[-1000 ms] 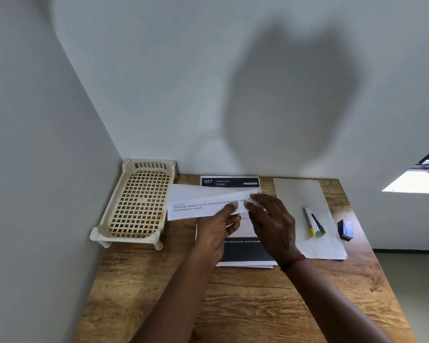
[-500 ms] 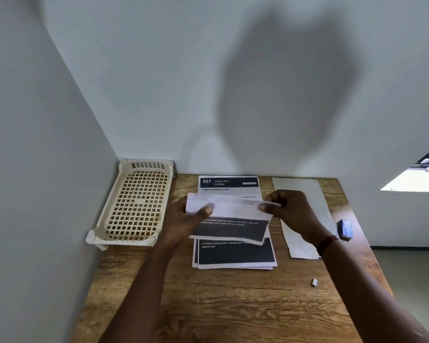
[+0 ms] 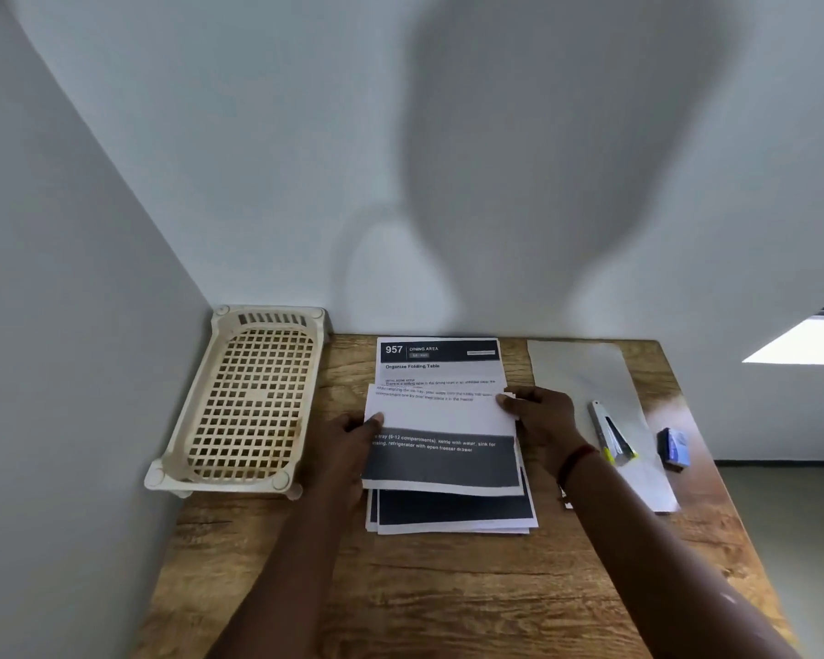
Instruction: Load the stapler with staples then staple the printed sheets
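Head view: the stapler (image 3: 610,432) lies on a blank sheet (image 3: 586,373) at about 3 o'clock from the printed sheets (image 3: 448,513), its long axis running roughly 12 to 6, just beyond the right hand (image 3: 538,428). That hand is much the nearer. Both hands grip one printed page (image 3: 441,420) above the pile: right fingers (image 3: 507,400) pinch its far right corner, the left hand (image 3: 350,442) pinches its left edge. A staple box (image 3: 672,447) sits further right on the counter (image 3: 448,587); a basket (image 3: 248,401) stands at 9 o'clock.
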